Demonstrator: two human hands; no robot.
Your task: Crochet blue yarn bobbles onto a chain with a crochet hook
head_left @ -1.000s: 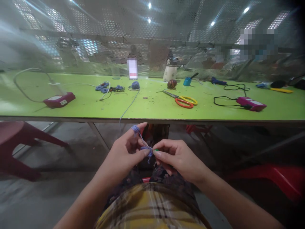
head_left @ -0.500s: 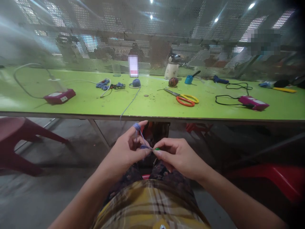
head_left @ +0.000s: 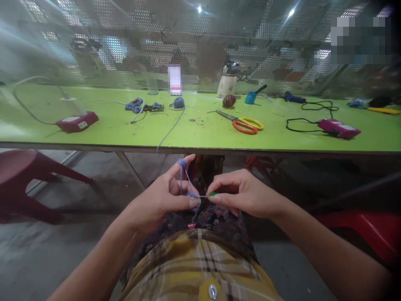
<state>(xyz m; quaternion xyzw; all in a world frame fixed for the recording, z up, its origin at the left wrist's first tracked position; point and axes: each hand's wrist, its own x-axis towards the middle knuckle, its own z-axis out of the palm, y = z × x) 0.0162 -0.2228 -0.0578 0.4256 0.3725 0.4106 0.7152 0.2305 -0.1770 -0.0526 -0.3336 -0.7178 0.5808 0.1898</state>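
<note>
Between thumb and fingers, my left hand (head_left: 167, 190) pinches a small piece of blue-purple crochet work (head_left: 194, 205). Yarn (head_left: 182, 163) is wound round its raised index finger and runs down to the work. My right hand (head_left: 239, 193) is closed on a crochet hook (head_left: 213, 194) with a green handle. The hook's thin metal shaft points left and meets the crochet work at my left thumb; whether its tip sits inside a loop I cannot tell. A ball of blue yarn (head_left: 178, 102) lies on the green table, its strand trailing over the front edge toward my left hand.
On the green table (head_left: 134, 136) lie scissors (head_left: 244, 124), a dark striped yarn ball (head_left: 229, 100), blue crocheted pieces (head_left: 134, 105) and two magenta power boxes (head_left: 78, 122) with cables. Farther back stand a phone (head_left: 174, 79) and a jug (head_left: 227, 81). Stools (head_left: 21, 171) flank me.
My right hand has drawn a little to the right, away from my left, so more of the hook's shaft shows. The view has tilted slightly.
</note>
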